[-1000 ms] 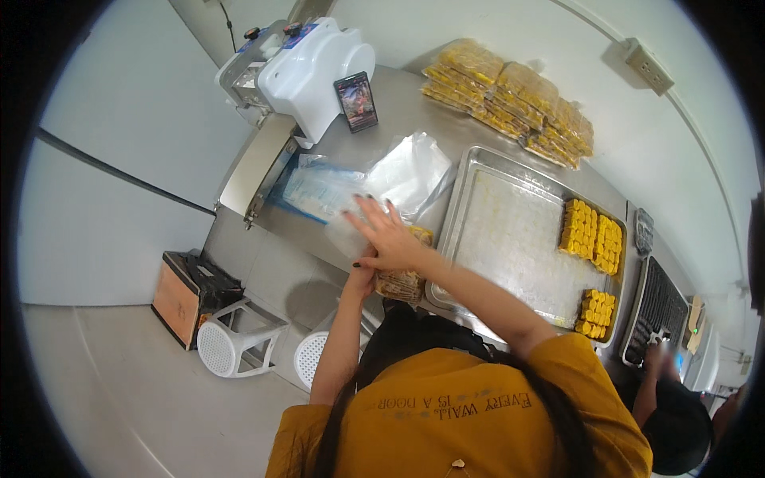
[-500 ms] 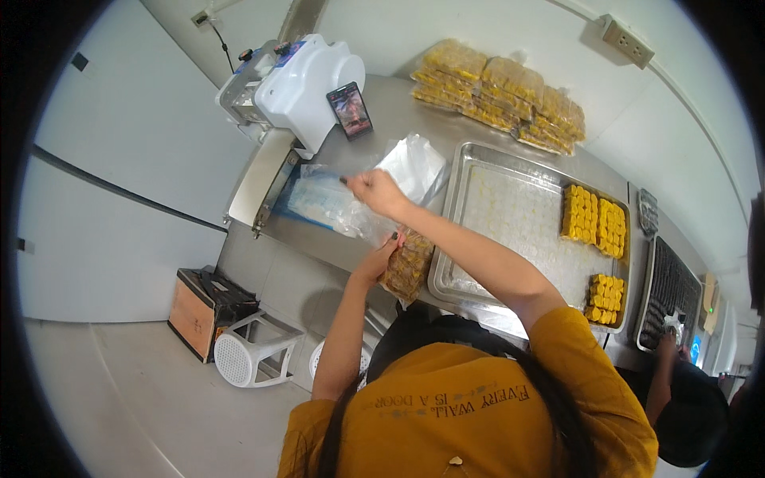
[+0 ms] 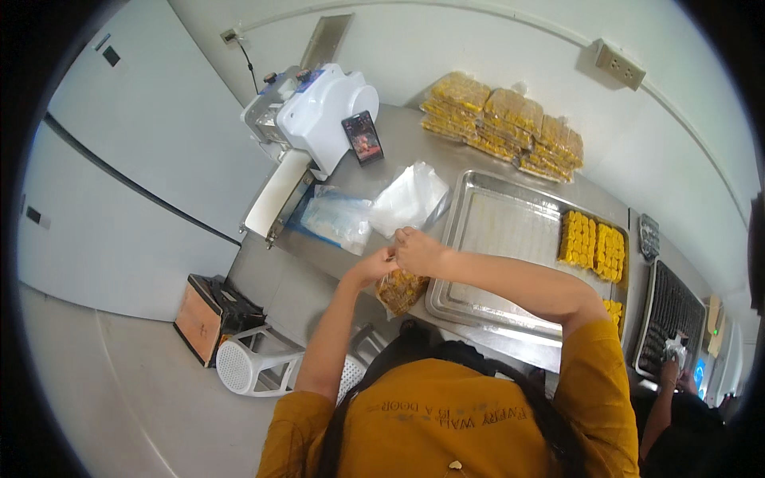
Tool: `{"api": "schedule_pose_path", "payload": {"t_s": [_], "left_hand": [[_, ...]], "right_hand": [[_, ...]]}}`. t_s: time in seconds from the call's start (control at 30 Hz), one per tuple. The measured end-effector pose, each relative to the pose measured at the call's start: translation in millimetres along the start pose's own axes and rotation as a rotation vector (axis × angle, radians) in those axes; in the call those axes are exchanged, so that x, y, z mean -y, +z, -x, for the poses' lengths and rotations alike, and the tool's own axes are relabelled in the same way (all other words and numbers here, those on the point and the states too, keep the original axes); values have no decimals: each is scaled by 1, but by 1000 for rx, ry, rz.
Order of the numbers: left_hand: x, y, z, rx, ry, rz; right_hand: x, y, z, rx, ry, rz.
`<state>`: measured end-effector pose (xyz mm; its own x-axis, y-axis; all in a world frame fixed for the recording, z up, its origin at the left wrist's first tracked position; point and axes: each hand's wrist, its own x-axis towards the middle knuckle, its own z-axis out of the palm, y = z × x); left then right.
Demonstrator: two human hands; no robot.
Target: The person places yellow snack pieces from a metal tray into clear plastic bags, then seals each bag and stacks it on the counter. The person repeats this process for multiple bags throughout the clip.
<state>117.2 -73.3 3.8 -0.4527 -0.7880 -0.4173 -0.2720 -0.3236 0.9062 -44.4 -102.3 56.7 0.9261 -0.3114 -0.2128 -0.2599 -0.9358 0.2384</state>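
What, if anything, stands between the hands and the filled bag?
Nothing visible: left hand and right hand meet at the top of the filled bag. The large metal tray lies to its right, not between.

The filled bag (image 3: 400,293) is clear, glossy plastic packed with yellow-brown pieces (image 3: 409,285) (individual shapes are not distinct through the film). The body is bulging; the upper end is covered from view, and the lower end points toward the wearer. The unit is positioned at the near edge of the bench (image 3: 402,131), beside the near-left corner of the metal tray (image 3: 510,231)
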Motion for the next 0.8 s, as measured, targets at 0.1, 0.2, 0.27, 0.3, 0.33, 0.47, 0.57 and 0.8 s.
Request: {"api": "schedule_pose_path", "payload": {"t_s": [0.1, 0.2, 0.27, 0.3, 0.33, 0.47, 0.57, 0.8], "left_hand": [[-20, -7, 2, 150, 113, -150], [-72, -15, 9, 26, 487, -637], [-129, -19, 19, -43, 497, -755], [-160, -17, 26, -134, 746, -861], [-191, -10, 34, -238, 947, -977], [-287, 30, 61, -282, 1319, -902], [-299, 47, 86, -61, 1396, -711], [-225, 42, 73, -15, 942, -104]], "right_hand": [[-17, -13, 25, -177, 30, -290], [-18, -33, 51, -270, 256, -729], [-17, -48, 65, -289, 480, -1232], [-16, -57, 69, -421, 290, -1429], [-12, -66, 70, -525, 99, -1613], [-2, -104, 72, -907, -782, -2244], [-16, -119, 92, -1079, -330, -1814], [-49, -120, 117, -898, -163, -1258]]}}
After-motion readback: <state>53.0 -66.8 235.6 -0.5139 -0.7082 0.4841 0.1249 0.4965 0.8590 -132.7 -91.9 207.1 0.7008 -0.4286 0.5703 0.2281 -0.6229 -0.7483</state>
